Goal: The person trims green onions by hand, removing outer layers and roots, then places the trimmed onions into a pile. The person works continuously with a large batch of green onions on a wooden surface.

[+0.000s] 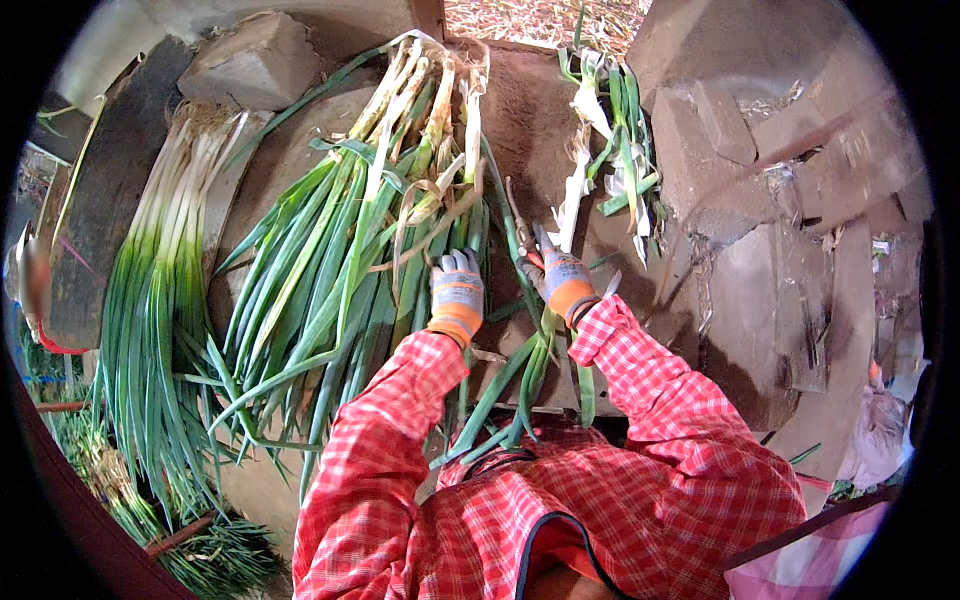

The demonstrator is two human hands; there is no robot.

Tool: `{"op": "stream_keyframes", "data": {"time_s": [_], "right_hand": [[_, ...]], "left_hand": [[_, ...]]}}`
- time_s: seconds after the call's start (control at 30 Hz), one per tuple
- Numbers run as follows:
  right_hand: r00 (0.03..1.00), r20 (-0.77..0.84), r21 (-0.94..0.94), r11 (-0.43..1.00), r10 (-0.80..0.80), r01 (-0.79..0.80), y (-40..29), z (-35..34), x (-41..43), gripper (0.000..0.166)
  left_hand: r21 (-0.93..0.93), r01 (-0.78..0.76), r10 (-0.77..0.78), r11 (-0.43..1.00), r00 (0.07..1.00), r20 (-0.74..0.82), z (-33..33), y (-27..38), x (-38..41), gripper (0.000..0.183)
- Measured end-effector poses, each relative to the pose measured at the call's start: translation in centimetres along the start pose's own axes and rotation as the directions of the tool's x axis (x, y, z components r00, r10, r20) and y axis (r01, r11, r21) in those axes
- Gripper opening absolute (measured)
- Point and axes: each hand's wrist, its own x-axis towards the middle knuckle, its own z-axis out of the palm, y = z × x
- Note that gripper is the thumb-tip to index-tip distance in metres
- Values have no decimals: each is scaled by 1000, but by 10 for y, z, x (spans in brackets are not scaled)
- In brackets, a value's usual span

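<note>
My left hand [456,296], in a grey and orange work glove, lies against the green leaves of a large loose pile of green onions [322,247]. Its fingertips point away from me, and whether they grip a leaf cannot be made out. My right hand [566,281], gloved alike, is closed around a tool with a red handle [534,259], mostly hidden by the fingers. A thin brown, rusty-looking length [516,210] extends beyond that hand. Beneath the right wrist, loose green leaves [534,367] hang towards my lap.
On the left lies a neat bundle of green onions [161,262] with clean white stems. Peeled skins and leaf scraps [615,142] are strewn at the back right. A stone-like block [251,64] stands at the back left. More onions [202,551] lie low on the left.
</note>
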Motion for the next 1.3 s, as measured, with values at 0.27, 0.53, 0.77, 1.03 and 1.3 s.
{"op": "stream_keyframes", "data": {"time_s": [0.27, 0.53, 0.77, 1.03, 1.3], "right_hand": [[990, 132, -18, 999, 49, -47, -3, -23, -48, 76], [961, 262, -174, 975, -91, 140, -14, 5, -98, 75], [936, 344, -204, 966, -80, 157, -17, 10, -106, 74], [955, 295, -114, 993, 5, 30, -7, 14, -98, 78], [988, 147, 79, 995, 43, -55, 3, -13, -97, 74]], "left_hand": [[-236, -88, 96, 968, 995, 23, -36, 1, -72, 48], [-334, -86, 148, 939, 975, 165, -22, 10, -128, 50], [-449, -10, 145, 894, 952, 268, -21, 4, -126, 57], [-300, 93, -54, 950, 989, 134, -11, 9, -98, 72], [-776, 237, -259, 584, 961, 99, 13, 2, -59, 72]]}}
